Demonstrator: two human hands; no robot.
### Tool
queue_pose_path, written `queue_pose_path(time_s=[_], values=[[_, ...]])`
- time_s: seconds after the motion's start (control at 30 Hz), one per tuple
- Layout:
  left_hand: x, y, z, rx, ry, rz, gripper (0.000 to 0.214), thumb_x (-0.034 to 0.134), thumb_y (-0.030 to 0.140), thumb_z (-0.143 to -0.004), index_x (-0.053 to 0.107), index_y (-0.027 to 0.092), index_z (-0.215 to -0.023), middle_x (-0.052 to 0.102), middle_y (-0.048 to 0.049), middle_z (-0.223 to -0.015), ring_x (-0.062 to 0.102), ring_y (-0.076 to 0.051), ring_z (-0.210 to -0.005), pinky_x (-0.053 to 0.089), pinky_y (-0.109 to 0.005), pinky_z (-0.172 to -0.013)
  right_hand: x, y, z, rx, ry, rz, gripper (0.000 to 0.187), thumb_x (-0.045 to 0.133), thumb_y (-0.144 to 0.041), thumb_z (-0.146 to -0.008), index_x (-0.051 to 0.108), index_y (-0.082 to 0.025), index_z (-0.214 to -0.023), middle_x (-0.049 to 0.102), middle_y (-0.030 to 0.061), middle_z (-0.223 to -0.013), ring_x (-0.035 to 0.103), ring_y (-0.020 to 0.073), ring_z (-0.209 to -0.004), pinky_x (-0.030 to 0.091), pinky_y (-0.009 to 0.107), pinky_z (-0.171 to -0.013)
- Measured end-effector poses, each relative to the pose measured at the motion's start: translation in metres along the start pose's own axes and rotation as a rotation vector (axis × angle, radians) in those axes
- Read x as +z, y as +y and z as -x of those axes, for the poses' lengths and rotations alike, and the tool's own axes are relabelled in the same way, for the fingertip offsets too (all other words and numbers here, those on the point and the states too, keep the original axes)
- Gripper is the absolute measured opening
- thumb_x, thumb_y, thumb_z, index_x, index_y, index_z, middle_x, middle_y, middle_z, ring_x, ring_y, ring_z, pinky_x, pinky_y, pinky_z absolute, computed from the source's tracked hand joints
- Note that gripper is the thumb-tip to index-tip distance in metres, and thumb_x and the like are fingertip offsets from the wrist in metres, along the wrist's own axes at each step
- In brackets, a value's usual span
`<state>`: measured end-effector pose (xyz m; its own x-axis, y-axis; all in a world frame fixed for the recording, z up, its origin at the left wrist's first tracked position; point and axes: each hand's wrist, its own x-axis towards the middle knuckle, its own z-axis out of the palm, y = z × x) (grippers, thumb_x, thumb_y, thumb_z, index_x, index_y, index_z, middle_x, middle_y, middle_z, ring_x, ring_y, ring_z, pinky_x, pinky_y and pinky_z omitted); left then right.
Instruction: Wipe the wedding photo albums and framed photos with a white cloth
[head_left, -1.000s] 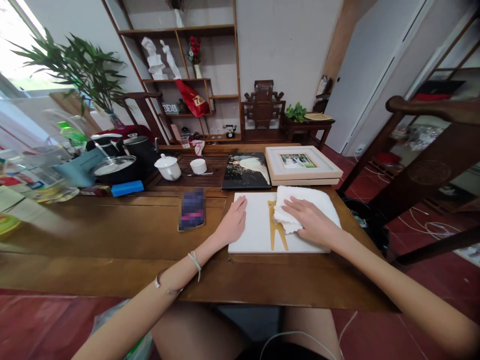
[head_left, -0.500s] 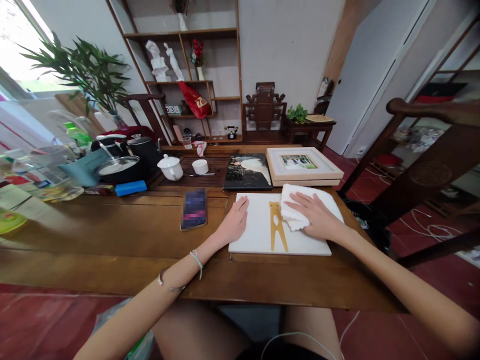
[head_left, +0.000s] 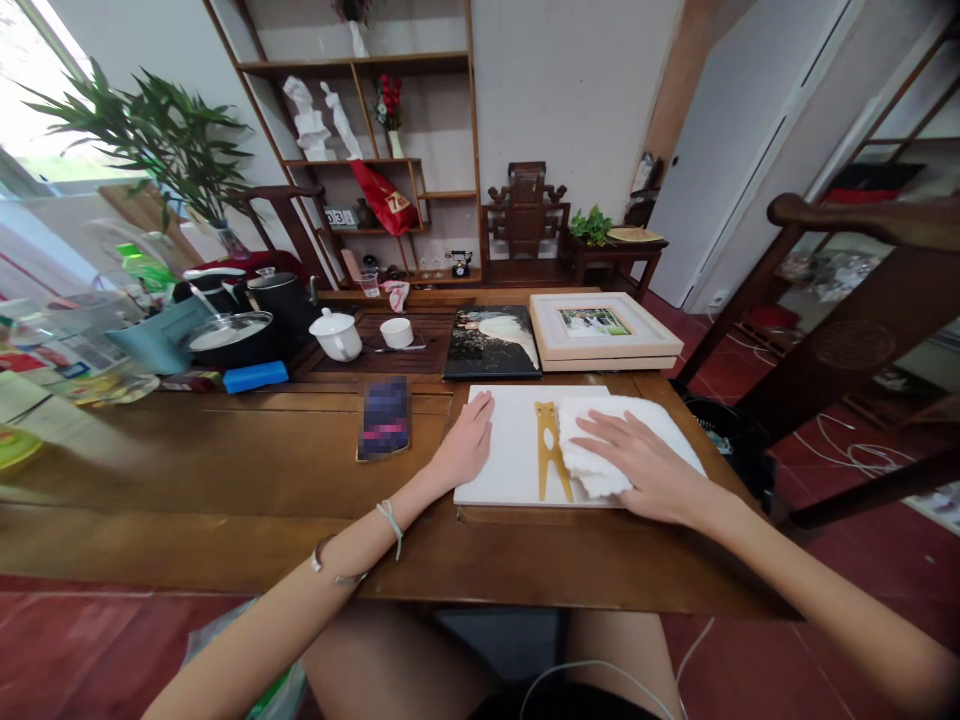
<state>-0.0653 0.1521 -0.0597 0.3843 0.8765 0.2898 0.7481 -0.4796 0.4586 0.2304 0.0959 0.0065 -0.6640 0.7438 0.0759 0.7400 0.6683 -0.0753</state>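
Note:
A flat white board [head_left: 510,440] lies on the table in front of me, with a gold, two-legged shape [head_left: 551,465] showing on its face; I cannot tell whether it is printed or stuck on. My left hand [head_left: 469,445] rests flat on the board's left edge, fingers stretched out. On the right side, my right hand [head_left: 645,465] presses a white cloth [head_left: 589,420] against the board, fingers spread over it. The cloth is folded loosely, covers the board's right part and hangs past its right edge.
Behind the board lie a dark photo panel [head_left: 491,345] and pale picture frames [head_left: 611,350]. A phone [head_left: 384,420] is to the left. Further left are a lidded white cup [head_left: 337,338], a blue block [head_left: 256,377] and a black kettle [head_left: 281,310]. A wooden chair [head_left: 847,330] stands right.
My right hand and the cloth have slid towards me and to the right over the board, uncovering more of its back edge. My left hand stays on the left edge.

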Motion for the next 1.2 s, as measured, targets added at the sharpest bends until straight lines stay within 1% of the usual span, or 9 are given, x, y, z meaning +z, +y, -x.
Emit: queue_pose_path(time_s=[0.13,0.23,0.4,0.53,0.67,0.77,0.9,1.1,1.2], values=[[0.0,0.0,0.0,-0.005,-0.017,-0.003,0.05,0.025,0.022,-0.097,0.037,0.004,-0.141,0.032,-0.0207,-0.152,0.024,-0.028,-0.145,0.021,-0.05,-0.119,-0.005,-0.029,0.032,-0.013,-0.04,-0.044,0.084,0.047,-0.006,-0.056,0.049,-0.026,-0.138,0.038,0.0061,-0.152,0.023,0.029,-0.144,0.021,0.057,-0.114],[0.0,-0.001,0.0,-0.002,-0.02,-0.006,0.05,0.025,0.022,-0.097,0.037,0.005,-0.142,0.032,-0.0203,-0.153,0.024,-0.028,-0.145,0.02,-0.05,-0.119,-0.004,-0.033,0.033,0.031,-0.048,-0.053,0.079,0.048,-0.008,-0.06,0.05,-0.025,-0.138,0.04,0.007,-0.151,0.024,0.0293,-0.143,0.023,0.057,-0.114],[0.0,-0.003,0.0,0.011,-0.027,-0.008,0.05,0.024,0.023,-0.097,0.036,0.006,-0.142,0.032,-0.0188,-0.153,0.023,-0.027,-0.145,0.02,-0.049,-0.119,0.003,-0.001,-0.005,0.141,-0.013,-0.042,0.082,0.049,-0.011,-0.061,0.045,-0.019,-0.142,0.037,0.0104,-0.153,0.024,0.0296,-0.143,0.018,0.057,-0.115],[-0.001,-0.001,0.0,0.002,-0.023,-0.007,0.05,0.024,0.024,-0.098,0.036,0.007,-0.142,0.032,-0.0189,-0.153,0.023,-0.026,-0.145,0.02,-0.049,-0.119,0.008,0.022,-0.045,0.213,0.02,-0.027,0.076,0.047,-0.015,-0.068,0.042,-0.018,-0.144,0.037,0.0101,-0.153,0.025,0.0297,-0.143,0.019,0.057,-0.114],[-0.002,0.001,0.0,-0.001,-0.025,-0.008,0.05,0.023,0.024,-0.098,0.036,0.004,-0.142,0.031,-0.0206,-0.153,0.023,-0.027,-0.145,0.02,-0.049,-0.119,0.008,0.028,-0.072,0.262,0.054,-0.035,0.069,0.044,-0.016,-0.074,0.042,-0.014,-0.143,0.041,0.0125,-0.15,0.029,0.0314,-0.141,0.023,0.056,-0.113],[-0.002,0.001,0.001,0.003,-0.023,-0.006,0.05,0.024,0.023,-0.098,0.036,0.006,-0.143,0.032,-0.0195,-0.153,0.023,-0.026,-0.145,0.02,-0.049,-0.119,0.007,0.02,-0.076,0.252,0.06,-0.036,0.068,0.044,-0.015,-0.075,0.043,-0.015,-0.143,0.041,0.0127,-0.15,0.03,0.0321,-0.141,0.022,0.057,-0.112],[-0.002,0.001,0.0,0.0,-0.028,-0.01,0.05,0.024,0.023,-0.098,0.035,0.005,-0.143,0.031,-0.0198,-0.153,0.023,-0.027,-0.145,0.021,-0.049,-0.119,0.009,-0.01,-0.057,0.207,0.022,-0.012,0.076,0.048,-0.015,-0.07,0.04,-0.016,-0.145,0.034,0.0142,-0.153,0.024,0.0357,-0.143,0.016,0.062,-0.112],[-0.003,0.003,0.0,-0.013,-0.03,-0.024,0.05,0.024,0.023,-0.098,0.037,0.004,-0.142,0.032,-0.0192,-0.153,0.024,-0.027,-0.145,0.019,-0.047,-0.119,0.011,-0.066,0.001,0.128,-0.031,-0.047,0.09,0.051,-0.011,-0.06,0.033,-0.016,-0.149,0.029,0.0155,-0.155,0.017,0.0384,-0.144,0.015,0.064,-0.113],[-0.004,0.003,0.0,0.011,-0.048,-0.022,0.05,0.024,0.022,-0.097,0.037,0.002,-0.142,0.032,-0.0198,-0.153,0.024,-0.027,-0.145,0.018,-0.046,-0.12,0.011,-0.076,0.018,0.051,-0.027,-0.058,0.094,0.052,-0.012,-0.058,0.031,-0.018,-0.15,0.027,0.0143,-0.156,0.015,0.0376,-0.145,0.017,0.062,-0.114]])
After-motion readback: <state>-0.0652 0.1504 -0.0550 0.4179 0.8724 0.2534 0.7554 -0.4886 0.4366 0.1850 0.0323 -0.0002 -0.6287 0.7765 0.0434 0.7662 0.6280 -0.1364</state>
